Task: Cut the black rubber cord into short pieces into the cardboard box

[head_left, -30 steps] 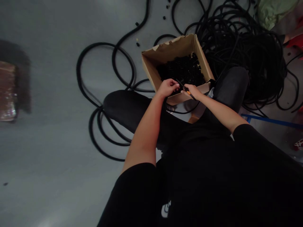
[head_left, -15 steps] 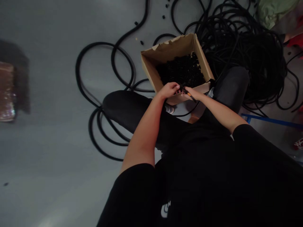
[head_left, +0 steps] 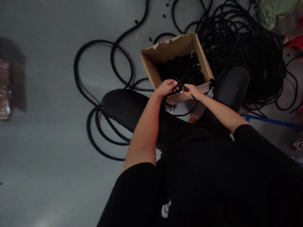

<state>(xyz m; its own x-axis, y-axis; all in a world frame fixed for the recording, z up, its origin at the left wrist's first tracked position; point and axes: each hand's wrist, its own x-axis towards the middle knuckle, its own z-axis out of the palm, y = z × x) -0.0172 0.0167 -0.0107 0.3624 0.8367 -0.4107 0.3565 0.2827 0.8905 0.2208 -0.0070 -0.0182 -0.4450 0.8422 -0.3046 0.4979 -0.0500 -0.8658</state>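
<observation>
Your left hand and right hand, fingers clenched, grip one thin orange-marked black cable over the near rim of one open brown cardboard box. They sit slightly farther apart than before.

left hand: fingers curled, closed | right hand: thumb and fingers pinched | hands just apart

Black short-sleeved shirt, white chest logo

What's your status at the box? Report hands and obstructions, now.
Left hand: fingers on thin black cable. Right hand: pinching small orange-and-black item. Both above cardboard box of black pieces. Cable coils beside it.
</observation>
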